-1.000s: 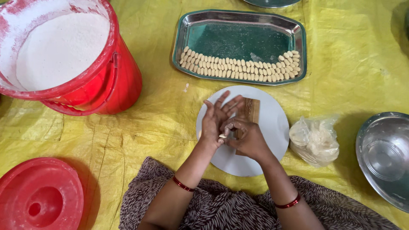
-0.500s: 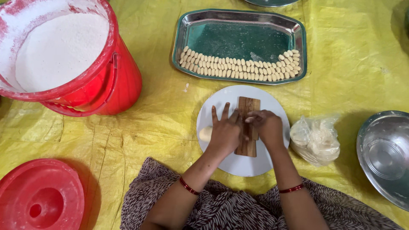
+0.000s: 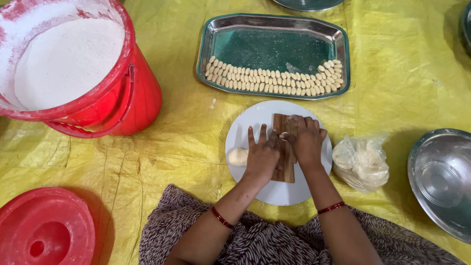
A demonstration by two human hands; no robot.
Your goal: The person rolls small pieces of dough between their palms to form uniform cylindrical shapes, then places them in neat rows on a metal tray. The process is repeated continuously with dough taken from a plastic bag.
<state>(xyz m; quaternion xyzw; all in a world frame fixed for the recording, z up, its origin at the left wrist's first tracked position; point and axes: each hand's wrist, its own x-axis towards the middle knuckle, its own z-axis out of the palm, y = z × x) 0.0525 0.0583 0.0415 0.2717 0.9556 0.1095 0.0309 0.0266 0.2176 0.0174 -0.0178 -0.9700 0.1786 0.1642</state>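
left hand (image 3: 261, 157) – flat on ridged board (image 3: 284, 169) | right hand (image 3: 306, 140) – pressing dough piece (image 3: 284, 135)

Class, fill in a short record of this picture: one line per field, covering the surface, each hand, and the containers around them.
surface: yellow plastic sheet
left hand: flat on the ridged wooden board
right hand: pressing a small dough piece on the board
under board: round white plate
on plate, left: pale dough lump
steel rectangular tray: rows of small shaped dough pieces
red plastic bucket: white flour
red round lid: lower left
clear plastic bag of dough: right of plate
round steel bowl: far right
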